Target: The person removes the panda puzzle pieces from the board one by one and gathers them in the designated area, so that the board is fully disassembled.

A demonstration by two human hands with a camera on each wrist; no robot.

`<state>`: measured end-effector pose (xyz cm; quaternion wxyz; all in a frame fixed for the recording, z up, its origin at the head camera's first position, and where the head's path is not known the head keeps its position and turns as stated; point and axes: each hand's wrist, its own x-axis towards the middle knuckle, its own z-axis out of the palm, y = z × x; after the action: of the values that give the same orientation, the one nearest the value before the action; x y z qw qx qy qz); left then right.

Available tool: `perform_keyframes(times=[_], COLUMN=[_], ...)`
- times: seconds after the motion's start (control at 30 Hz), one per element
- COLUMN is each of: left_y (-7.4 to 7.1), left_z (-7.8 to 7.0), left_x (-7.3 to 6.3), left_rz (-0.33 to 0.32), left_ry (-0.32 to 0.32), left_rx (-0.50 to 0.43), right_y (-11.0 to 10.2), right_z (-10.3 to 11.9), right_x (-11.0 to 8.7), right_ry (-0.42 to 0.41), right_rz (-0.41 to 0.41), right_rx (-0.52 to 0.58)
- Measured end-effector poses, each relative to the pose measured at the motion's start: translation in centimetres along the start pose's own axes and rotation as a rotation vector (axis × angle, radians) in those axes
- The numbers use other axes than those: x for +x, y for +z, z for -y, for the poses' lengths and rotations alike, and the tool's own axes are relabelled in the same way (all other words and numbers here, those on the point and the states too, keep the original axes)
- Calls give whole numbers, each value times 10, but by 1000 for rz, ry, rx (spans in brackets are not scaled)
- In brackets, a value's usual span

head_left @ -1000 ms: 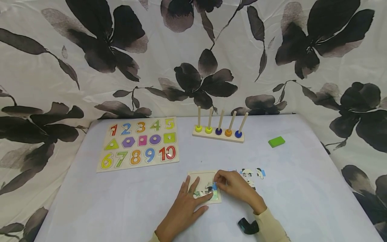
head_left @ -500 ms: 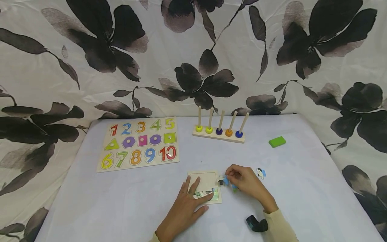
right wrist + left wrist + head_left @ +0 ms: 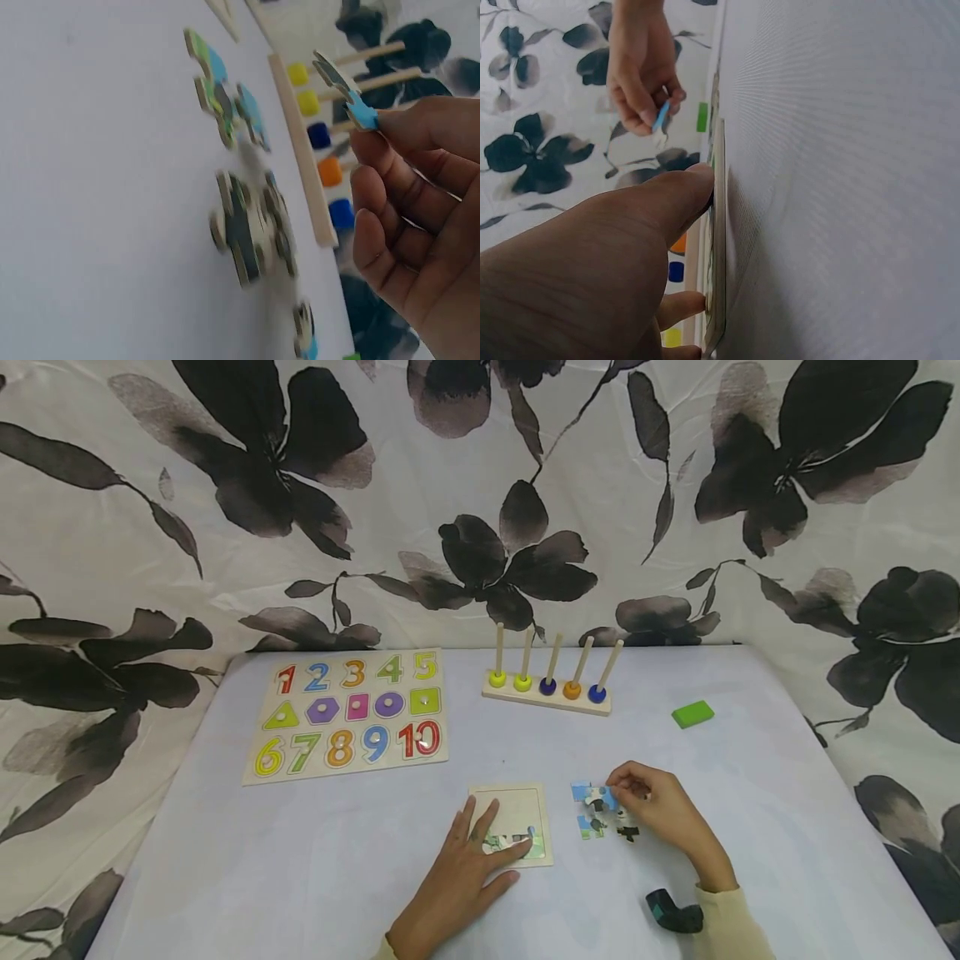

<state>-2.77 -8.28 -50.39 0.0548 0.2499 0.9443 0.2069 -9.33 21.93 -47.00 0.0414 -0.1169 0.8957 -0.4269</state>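
Observation:
My left hand rests with spread fingers on a small square wooden puzzle tray. Green-and-white pieces lie along the tray's lower part, partly hidden by that hand. To the right of the tray, my right hand pinches a jigsaw piece, blue with black and white, between thumb and index finger. It is held up above the table. Below it lie several loose jigsaw pieces, some with panda-like black and white, others blue and green.
A wooden number board with shape pieces lies at the back left. Behind the tray stands a peg stacker with coloured rings on its pegs. A green block lies at the right. A black device sits at my right wrist.
My right hand has lifted the jigsaw piece away from the tray and carried it right, over the loose pieces. My left hand has stayed on the tray.

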Motion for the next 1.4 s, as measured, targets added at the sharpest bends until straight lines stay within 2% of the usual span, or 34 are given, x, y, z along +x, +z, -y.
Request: perform_keyframes(times=[0.17, 0.53, 0.93, 1.4], left_y=[1, 1, 1, 1], left_z=[1, 1, 1, 0], left_x=[-1, 1, 2, 2], left_rz=[-37, 23, 43, 47], left_ry=[23, -20, -35, -38], left_rx=[4, -18, -30, -41], right_y=[-14, -37, -39, -35], right_z=[-11, -34, -45, -49], right_x=[-7, -27, -35, -36], right_ry=[34, 126, 212, 209], right_rz=[-21, -2, 26, 4], right_rx=[-42, -79, -85, -146])
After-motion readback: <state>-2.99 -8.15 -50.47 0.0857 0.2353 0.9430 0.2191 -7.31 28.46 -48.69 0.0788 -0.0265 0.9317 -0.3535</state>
